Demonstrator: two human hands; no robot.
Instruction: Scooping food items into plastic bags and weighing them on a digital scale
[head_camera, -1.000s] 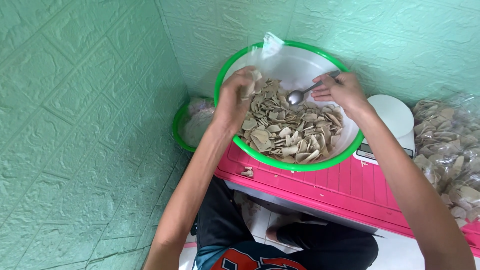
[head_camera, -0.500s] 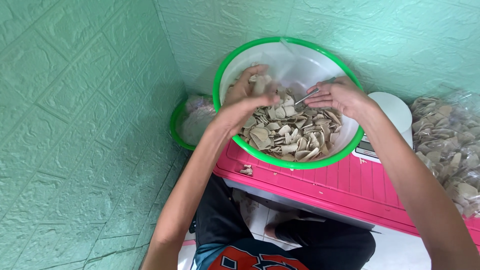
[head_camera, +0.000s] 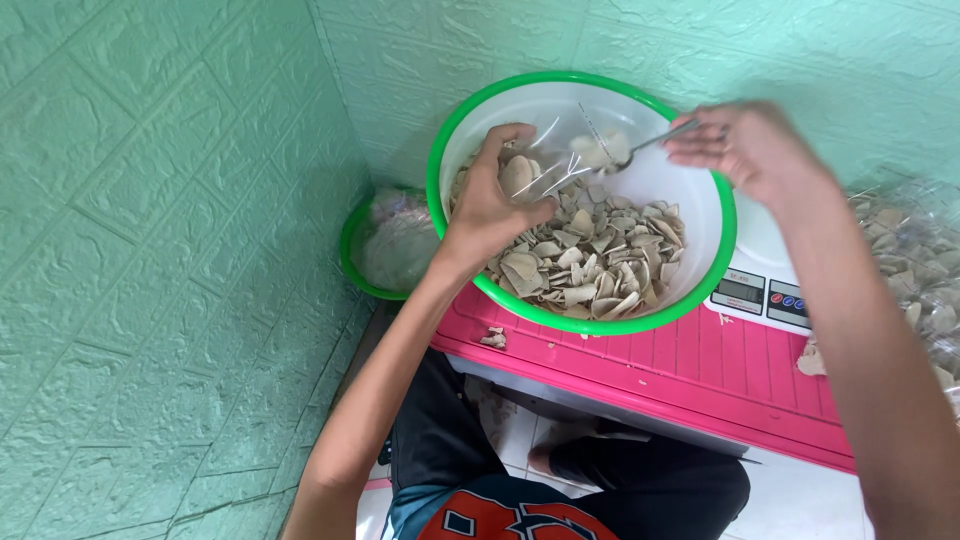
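One spoon (head_camera: 640, 148), bowl end leftward.

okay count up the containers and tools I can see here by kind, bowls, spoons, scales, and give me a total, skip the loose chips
Green-rimmed bowls: 2, the large bowl holding chips and the small bowl beside it, lower at the wall.
Spoons: 1, the metal spoon held by the right hand.
Scales: 1, the white scale on the pink table.
Clear bags: 1, held by the left hand.
Total: 5.

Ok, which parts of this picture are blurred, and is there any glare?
Head view: right hand and spoon are motion-blurred; left hand, chips and green-rimmed bowl stay sharp. Soft, even light, faint sheen on the clear bag, no harsh shadows.
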